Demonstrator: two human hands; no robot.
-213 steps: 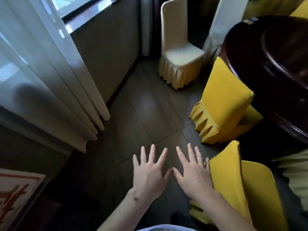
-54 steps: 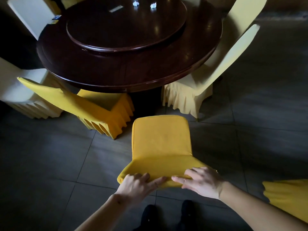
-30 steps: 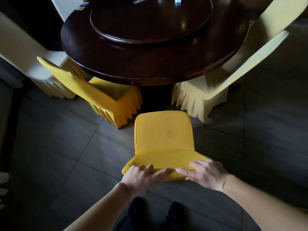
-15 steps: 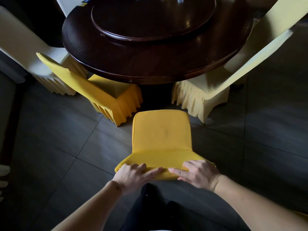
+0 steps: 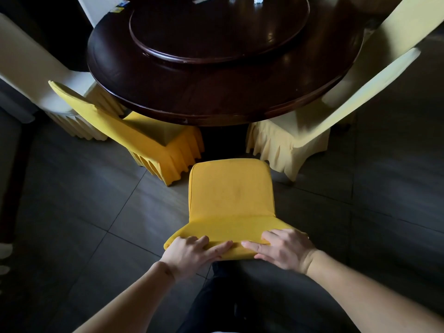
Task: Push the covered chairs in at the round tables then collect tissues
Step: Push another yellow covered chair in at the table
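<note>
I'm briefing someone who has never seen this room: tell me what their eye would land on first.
First, the bright yellow covered chair at centre, its back top held by the left hand and the right hand. Beyond it, the dark round table fills the top, with a raised turntable on it. A second yellow chair sits tucked at its left edge, a pale cream chair at its right.

Both hands [image 5: 236, 251] atop yellow chair [image 5: 230, 195]
</note>
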